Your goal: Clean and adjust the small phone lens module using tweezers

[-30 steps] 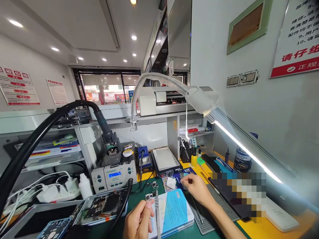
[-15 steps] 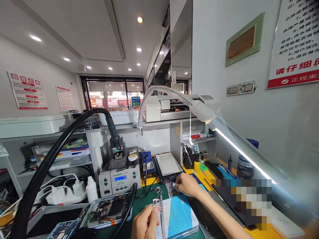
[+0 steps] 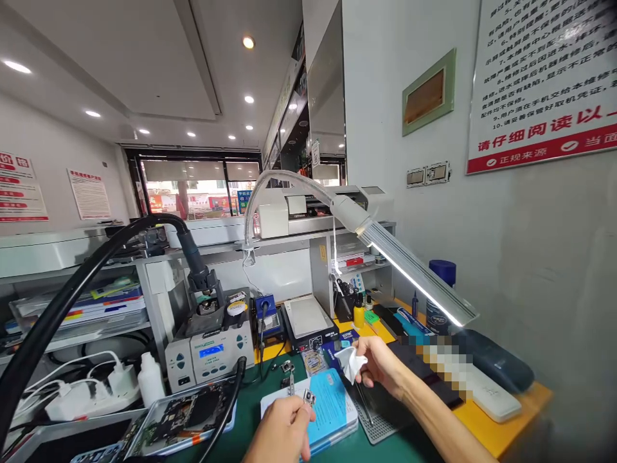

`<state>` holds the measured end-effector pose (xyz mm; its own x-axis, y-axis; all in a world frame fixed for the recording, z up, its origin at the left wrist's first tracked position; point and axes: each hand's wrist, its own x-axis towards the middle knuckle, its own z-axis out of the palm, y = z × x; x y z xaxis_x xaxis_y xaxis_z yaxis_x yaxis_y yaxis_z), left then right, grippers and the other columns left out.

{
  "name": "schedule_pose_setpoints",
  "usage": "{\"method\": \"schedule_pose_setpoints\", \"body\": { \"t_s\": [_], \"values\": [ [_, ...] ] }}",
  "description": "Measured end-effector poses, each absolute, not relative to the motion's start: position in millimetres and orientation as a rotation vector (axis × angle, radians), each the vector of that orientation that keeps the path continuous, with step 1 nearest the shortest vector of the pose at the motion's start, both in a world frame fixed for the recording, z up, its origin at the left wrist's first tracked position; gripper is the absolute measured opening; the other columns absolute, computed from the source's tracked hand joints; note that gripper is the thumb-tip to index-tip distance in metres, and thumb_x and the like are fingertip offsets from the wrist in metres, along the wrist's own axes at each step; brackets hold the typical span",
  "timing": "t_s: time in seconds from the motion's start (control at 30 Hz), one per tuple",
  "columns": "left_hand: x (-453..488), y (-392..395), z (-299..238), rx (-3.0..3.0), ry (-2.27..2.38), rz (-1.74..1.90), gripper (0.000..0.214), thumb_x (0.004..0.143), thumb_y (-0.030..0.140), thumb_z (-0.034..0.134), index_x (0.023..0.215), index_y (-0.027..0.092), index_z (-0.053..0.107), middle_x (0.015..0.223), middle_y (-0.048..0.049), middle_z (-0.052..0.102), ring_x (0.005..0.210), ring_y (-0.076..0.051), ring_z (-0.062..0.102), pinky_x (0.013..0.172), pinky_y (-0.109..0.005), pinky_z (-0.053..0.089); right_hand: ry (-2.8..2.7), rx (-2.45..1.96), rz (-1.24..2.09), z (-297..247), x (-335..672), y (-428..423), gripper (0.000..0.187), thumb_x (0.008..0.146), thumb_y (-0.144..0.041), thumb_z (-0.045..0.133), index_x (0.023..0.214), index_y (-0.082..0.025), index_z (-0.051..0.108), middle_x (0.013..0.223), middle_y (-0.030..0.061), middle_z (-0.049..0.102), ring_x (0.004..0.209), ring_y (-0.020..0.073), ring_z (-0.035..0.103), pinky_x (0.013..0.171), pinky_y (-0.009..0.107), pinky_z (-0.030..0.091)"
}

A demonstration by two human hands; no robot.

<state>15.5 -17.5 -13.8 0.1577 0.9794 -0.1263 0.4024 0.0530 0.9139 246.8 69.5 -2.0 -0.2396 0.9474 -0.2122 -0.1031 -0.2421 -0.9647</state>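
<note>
My left hand [image 3: 282,429] is closed on a small silver camera module [image 3: 309,397], pinched between thumb and fingers above a blue-and-white box [image 3: 332,400]. A second small metal part [image 3: 287,366] shows just beyond that hand; whether it joins the held piece I cannot tell. To the right, my right hand [image 3: 380,365] grips a crumpled white wipe [image 3: 351,364], held up over the box's far right corner. Dark tweezers [image 3: 364,404] lie below it on a grey perforated mat [image 3: 380,427].
Left of the box are an opened tablet-like device [image 3: 187,411] and a soldering station [image 3: 209,357] with a thick black hose. A flat heating plate [image 3: 308,321] stands behind. Overhead slants a lit lamp [image 3: 414,276]. A black bottle holder [image 3: 344,299] is at the back.
My view has swung to the right. My right hand has come back from beside the heating plate, now with the white wipe raised. In my left hand, the camera module has been turned and lowered.
</note>
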Motion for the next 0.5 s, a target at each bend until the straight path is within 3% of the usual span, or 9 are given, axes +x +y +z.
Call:
{"method": "schedule_pose_setpoints", "body": {
  "t_s": [0.2,0.37,0.5],
  "values": [
    [44.5,-7.4,8.1,1.541,1.555,0.450,0.020,0.091,0.021,0.039,0.080,0.021,0.056,0.046,0.0020,0.058,0.026,-0.010,0.030,0.034,-0.022,0.018,-1.024,-1.014,1.721,-9.7,248.6,45.5,0.019,0.056,-0.030,0.043,0.051,-0.016,0.055,0.047,0.0091,0.062,0.032,0.0123,0.053,0.025,0.016,0.027],
    [54.3,4.1,-0.7,1.571,1.608,0.371,0.029,0.089,0.026,0.044,0.060,0.024,0.048,0.034,0.0011,0.048,0.026,-0.011,0.023,0.037,-0.024,0.019,-0.966,-0.970,1.858,-20.5,244.4,31.0,0.026,0.056,-0.033,0.043,0.053,-0.014,0.060,0.047,0.0111,0.064,0.032,0.0154,0.056,0.023,0.017,0.030],
    [53.3,6.1,0.0,1.644,1.642,0.336,0.040,0.083,0.031,0.052,0.045,0.024,0.044,0.029,0.0009,0.040,0.027,-0.014,0.027,0.042,-0.028,0.029,-0.941,-0.949,1.921,-21.7,244.4,27.8,0.024,0.055,-0.032,0.041,0.053,-0.015,0.059,0.047,0.0111,0.064,0.031,0.0157,0.056,0.022,0.017,0.032]
  ]
}}
